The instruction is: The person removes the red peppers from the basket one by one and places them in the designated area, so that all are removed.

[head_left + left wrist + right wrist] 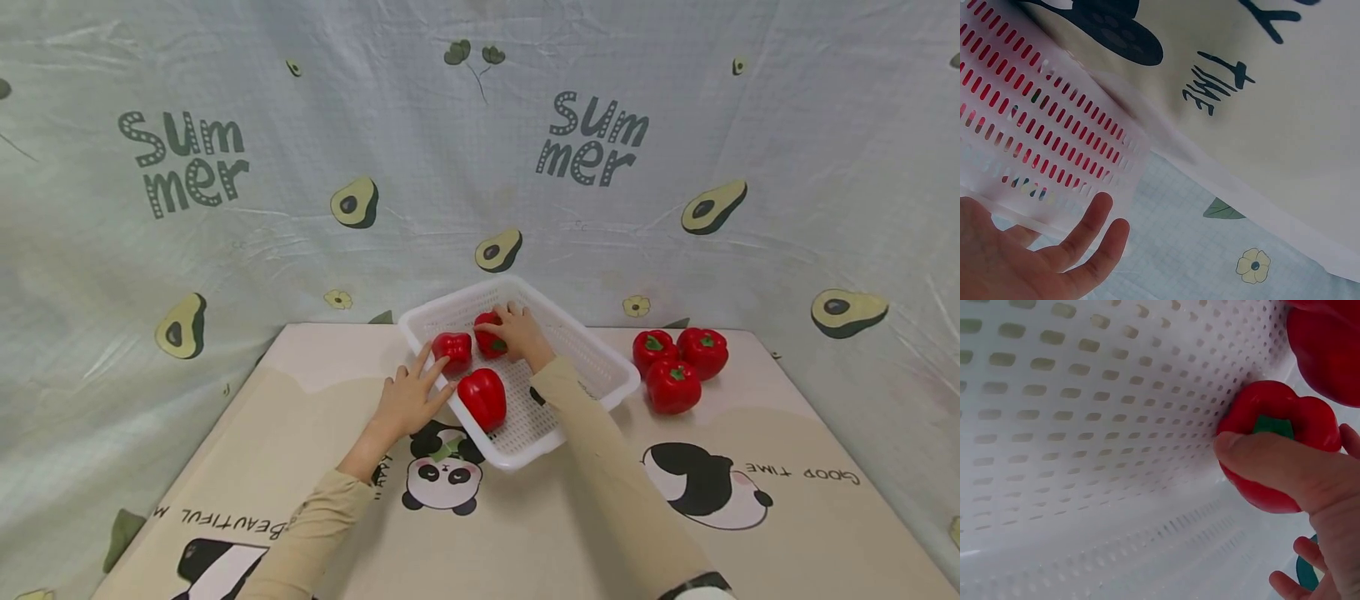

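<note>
My right hand [523,335] reaches into a white perforated plastic basket [517,460] and grips a red bell pepper [487,343] near its back wall. The right wrist view has the thumb lying across the top of that pepper [1266,487], beside its green stem; part of the grip is hidden behind it. Two more red bell peppers sit in the basket, one at its left side [450,343] and one nearer the front [483,398]. My left hand [405,398], fingers spread, rests at the basket's left rim. From the left wrist, its fingers extend along the slotted outer wall [1054,137].
To the right of the basket stand three more red bell peppers [673,387], grouped together. The table cover [525,533] carries panda prints and lettering. Behind the table hangs a pale curtain [420,142] with avocado prints.
</note>
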`<state>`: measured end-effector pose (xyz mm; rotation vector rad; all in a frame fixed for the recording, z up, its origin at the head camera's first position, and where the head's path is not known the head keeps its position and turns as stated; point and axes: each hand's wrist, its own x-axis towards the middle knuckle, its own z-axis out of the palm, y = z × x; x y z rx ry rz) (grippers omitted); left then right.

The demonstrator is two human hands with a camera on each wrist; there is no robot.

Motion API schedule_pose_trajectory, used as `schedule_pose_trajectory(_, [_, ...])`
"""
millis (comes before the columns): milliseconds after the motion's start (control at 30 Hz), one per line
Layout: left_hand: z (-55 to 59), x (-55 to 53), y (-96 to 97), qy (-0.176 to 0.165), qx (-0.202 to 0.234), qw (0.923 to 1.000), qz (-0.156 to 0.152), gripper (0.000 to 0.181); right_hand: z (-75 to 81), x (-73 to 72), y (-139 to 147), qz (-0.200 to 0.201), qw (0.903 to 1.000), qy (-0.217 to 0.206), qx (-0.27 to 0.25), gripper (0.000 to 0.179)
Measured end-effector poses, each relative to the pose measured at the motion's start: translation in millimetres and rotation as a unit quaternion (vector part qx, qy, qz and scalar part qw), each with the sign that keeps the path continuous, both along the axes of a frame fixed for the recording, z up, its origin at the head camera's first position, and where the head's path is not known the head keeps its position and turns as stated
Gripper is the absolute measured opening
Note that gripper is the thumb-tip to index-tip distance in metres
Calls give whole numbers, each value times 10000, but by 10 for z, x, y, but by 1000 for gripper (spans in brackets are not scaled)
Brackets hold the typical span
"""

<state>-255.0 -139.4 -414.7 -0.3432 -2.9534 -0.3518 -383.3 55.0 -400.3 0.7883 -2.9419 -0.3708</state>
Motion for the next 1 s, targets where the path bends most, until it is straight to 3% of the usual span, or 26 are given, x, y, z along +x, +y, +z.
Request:
schedule_pose_trajectory(167, [-2,-4,2,-24,26,10000,-6,57,2,-12,52,94,9988,382,301,76])
schedule_pose_trajectory(333, [1,0,1,-64,19,10000,-2,57,-5,-46,102,238,9972,675,229,63])
schedule_pose_trajectory(533, [13,2,0,-68,12,10000,19,58,-51,-172,110,217,9991,353,-48,65])
schedule_pose_trajectory(733, [10,-5,4,-78,1,10000,30,58,-244,-362,150,467,9975,528,-75,74])
schedule_pose_trajectory(833, [8,-6,4,-74,3,10000,20,58,-213,-363,131,382,9990,223,-15,77])
schedule_pose_trajectory(867, [7,-6,3,-67,-3,10000,19,59,-124,-276,115,276,9996,-13,15,75])
schedule_pose_trajectory(1000, [8,-5,1,-43,-9,10000,16,59,3,-116,134,323,9995,22,58,74])
